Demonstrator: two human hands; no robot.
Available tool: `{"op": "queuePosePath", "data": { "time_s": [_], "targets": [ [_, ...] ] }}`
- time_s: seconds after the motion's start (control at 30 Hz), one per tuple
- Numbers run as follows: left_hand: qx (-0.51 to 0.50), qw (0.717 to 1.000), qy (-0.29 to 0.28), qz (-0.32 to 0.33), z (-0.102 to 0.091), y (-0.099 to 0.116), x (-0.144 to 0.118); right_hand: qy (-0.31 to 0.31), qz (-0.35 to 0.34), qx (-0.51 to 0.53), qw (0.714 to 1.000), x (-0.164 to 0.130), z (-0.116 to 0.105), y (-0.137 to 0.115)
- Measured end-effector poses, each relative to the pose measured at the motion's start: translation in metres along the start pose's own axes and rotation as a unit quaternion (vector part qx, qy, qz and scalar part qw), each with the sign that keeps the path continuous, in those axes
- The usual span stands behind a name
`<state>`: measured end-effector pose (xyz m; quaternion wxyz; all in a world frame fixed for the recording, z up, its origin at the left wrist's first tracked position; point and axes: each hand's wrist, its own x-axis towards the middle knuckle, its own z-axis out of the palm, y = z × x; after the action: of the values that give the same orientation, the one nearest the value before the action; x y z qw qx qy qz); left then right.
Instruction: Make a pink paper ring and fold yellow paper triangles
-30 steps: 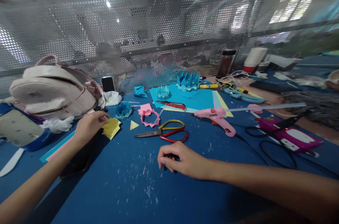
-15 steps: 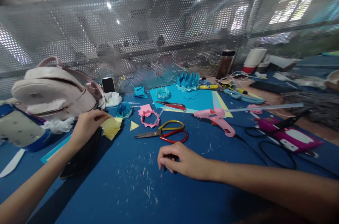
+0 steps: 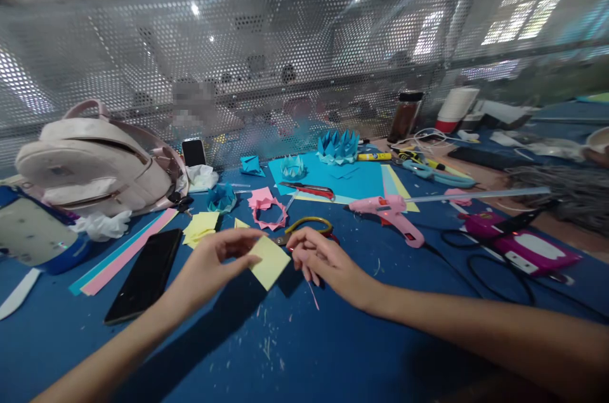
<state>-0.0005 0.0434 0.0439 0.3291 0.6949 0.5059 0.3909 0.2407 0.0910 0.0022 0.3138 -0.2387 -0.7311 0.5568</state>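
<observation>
A square of yellow paper [image 3: 270, 263] is pinched at its left corner by my left hand [image 3: 219, 263], held tilted just above the table. Close to the paper's right corner is my right hand [image 3: 333, 266], its fingers bent and apart; I cannot tell if a fingertip touches the paper. Behind my hands lie scissors [image 3: 311, 221] with yellow and red handles, partly hidden. More yellow paper pieces [image 3: 202, 225] rest left of them. A pink folded-paper ring [image 3: 269, 220] and a small yellow triangle [image 3: 240, 223] lie beyond my fingers.
A pink glue gun [image 3: 387, 209] with a cord lies at right, near a magenta box [image 3: 528, 241]. Blue folded-paper crowns [image 3: 337, 148] and a red cutter [image 3: 311, 191] sit behind. At left are a phone [image 3: 145, 276], paper strips [image 3: 128, 251] and a backpack [image 3: 95, 162].
My left hand has moved right from the yellow pile with a yellow square in it. My right hand has risen slightly toward the scissors, and its fingers have loosened.
</observation>
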Motion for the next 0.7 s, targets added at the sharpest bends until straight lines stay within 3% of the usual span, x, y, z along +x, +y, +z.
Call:
{"op": "queuePosePath", "data": {
  "time_s": [0.2,0.43,0.5,0.57,0.7],
  "targets": [
    [0.017,0.997,-0.063,0.049,0.026,0.010,-0.014,-0.026,0.012,-0.050,0.998,0.000,0.000,-0.005],
    [0.033,0.995,-0.009,0.094,0.031,0.004,-0.017,-0.051,0.000,-0.106,0.993,-0.003,0.000,-0.009],
    [0.070,0.988,0.006,0.141,0.033,0.003,-0.021,-0.070,-0.009,-0.124,0.990,-0.006,0.000,-0.008],
    [0.167,0.958,0.022,0.230,0.033,0.001,-0.027,-0.079,-0.023,-0.149,0.985,-0.009,0.000,-0.005],
    [0.355,0.851,0.029,0.385,0.033,-0.004,-0.038,-0.104,-0.111,-0.236,0.960,-0.008,-0.005,-0.003]
  ]
}}
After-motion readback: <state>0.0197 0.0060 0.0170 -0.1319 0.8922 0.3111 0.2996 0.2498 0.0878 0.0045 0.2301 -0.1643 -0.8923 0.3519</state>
